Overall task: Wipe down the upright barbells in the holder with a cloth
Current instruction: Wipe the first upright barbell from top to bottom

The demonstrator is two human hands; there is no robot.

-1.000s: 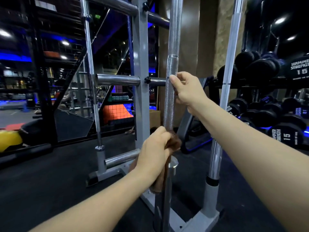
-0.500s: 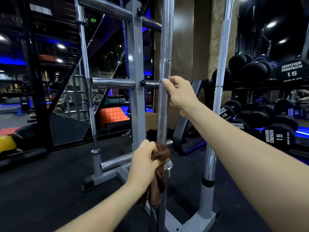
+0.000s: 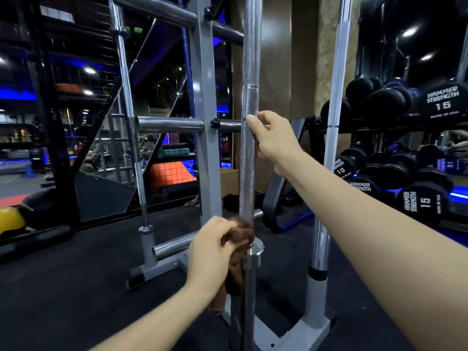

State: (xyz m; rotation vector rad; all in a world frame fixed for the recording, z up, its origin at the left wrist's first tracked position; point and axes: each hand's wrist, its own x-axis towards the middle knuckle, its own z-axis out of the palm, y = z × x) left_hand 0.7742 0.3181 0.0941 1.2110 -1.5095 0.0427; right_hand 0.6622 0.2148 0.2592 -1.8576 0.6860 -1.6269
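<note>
A knurled steel barbell (image 3: 249,173) stands upright in the middle of the grey holder (image 3: 315,323). My left hand (image 3: 215,249) grips a brown cloth (image 3: 238,252) wrapped against the bar just above its collar, low down. My right hand (image 3: 272,140) grips the same bar higher up, at about mid-height. A second barbell (image 3: 331,148) stands upright to the right in a grey tube, and a thinner third bar (image 3: 126,110) stands to the left.
The grey plate tree (image 3: 205,122) with chrome pegs rises just behind the bars. A rack of black dumbbells (image 3: 395,158) fills the right side. Black rubber floor (image 3: 63,287) spreads to the left, with a yellow ball (image 3: 10,219) at the far left edge.
My left hand with the cloth has stayed low on the bar near the collar, shifting slightly. My right hand keeps its hold at mid-height. The camera has moved a little.
</note>
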